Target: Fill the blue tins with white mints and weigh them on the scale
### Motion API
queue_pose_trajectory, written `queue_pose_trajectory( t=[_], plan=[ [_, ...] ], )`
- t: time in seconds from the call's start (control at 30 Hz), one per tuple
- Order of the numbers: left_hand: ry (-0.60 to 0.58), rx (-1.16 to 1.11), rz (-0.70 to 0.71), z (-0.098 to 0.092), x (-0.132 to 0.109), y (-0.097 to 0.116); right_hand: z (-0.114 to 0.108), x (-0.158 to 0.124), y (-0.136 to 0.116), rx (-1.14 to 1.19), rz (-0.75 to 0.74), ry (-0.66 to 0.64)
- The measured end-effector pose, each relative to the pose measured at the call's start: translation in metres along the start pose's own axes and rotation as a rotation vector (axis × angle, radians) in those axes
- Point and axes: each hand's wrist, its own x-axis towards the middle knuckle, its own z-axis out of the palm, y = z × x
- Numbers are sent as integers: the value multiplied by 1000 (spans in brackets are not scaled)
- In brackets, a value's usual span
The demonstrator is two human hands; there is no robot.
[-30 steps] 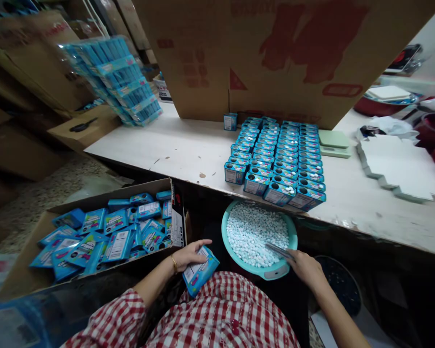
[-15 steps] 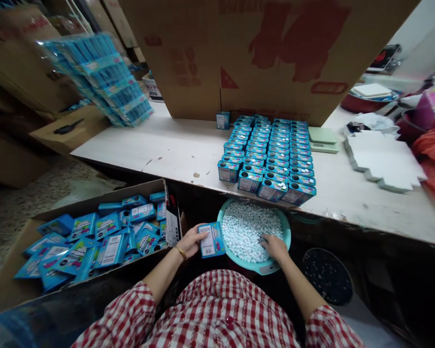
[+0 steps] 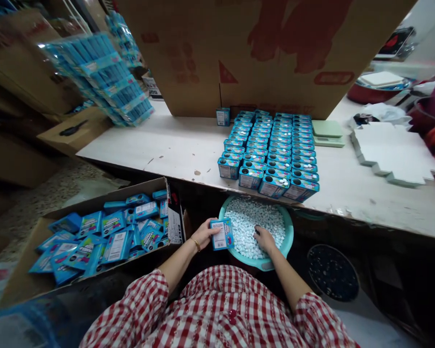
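Observation:
My left hand (image 3: 204, 235) is closed on the edge of a small blue candy box (image 3: 223, 235), its pale printed panel facing up. The box overlaps the left rim of a turquoise basin (image 3: 289, 236) full of small white candies (image 3: 246, 216). Within the basin, the fingers of my right hand (image 3: 266, 240) are bunched at the surface of the candies. Something small and dark shows at those fingertips, too small to name. Left of me, a cardboard carton (image 3: 105, 200) holds many similar blue boxes (image 3: 116, 246).
Rows of upright blue boxes (image 3: 251, 177), some with white candies on top, stand on the white table (image 3: 159, 145). Behind them rises a large cardboard box (image 3: 199, 58). A pale green scale (image 3: 328, 129) and stacked white card sheets (image 3: 395, 150) lie to the right.
My left hand has brought the blue candy box right and slightly up, over the basin's left rim. My right hand has shifted slightly left and up among the candies.

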Motion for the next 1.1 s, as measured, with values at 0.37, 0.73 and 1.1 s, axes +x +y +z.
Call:
queue_pose_trajectory(
  t=[0.37, 0.73, 1.1],
  plan=[
    [16, 668, 488, 19, 19, 17, -53, -34, 30, 387, -237, 102],
    [-117, 1064, 688, 74, 28, 4, -139, -64, -39, -194, -230, 82],
    [-137, 1047, 726, 75, 31, -1, -160, -84, -102, -616, -191, 70]
  ],
)
